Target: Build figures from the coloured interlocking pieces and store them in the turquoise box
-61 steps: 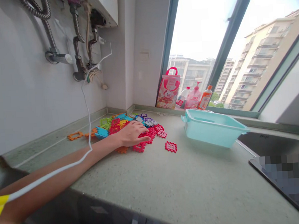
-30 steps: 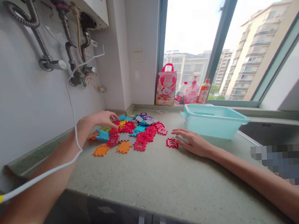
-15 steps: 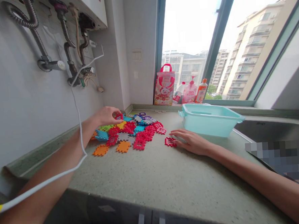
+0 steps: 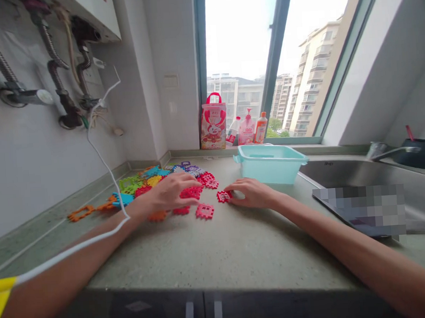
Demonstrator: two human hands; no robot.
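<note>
A pile of flat, toothed plastic tiles (image 4: 152, 182) in red, blue, green, orange and purple lies on the speckled countertop (image 4: 221, 245). My left hand (image 4: 171, 192) rests palm down on the red tiles at the pile's near edge, fingers stretched out. My right hand (image 4: 250, 193) lies on the counter with its fingertips touching a single red tile (image 4: 222, 196). Another red tile (image 4: 204, 211) lies loose just in front of the pile. A light blue plastic tub (image 4: 270, 162) stands behind my right hand.
A white cable (image 4: 100, 156) hangs from the wall pipes (image 4: 60, 91) across my left forearm. A pink gift bag (image 4: 213, 122) and bottles (image 4: 248, 128) stand on the window sill. A steel sink (image 4: 357, 179) with a tap lies to the right.
My left hand came down from the back of the pile onto the red tiles at its front. The view swung right, showing the sink. My right hand stays at the single red tile.
</note>
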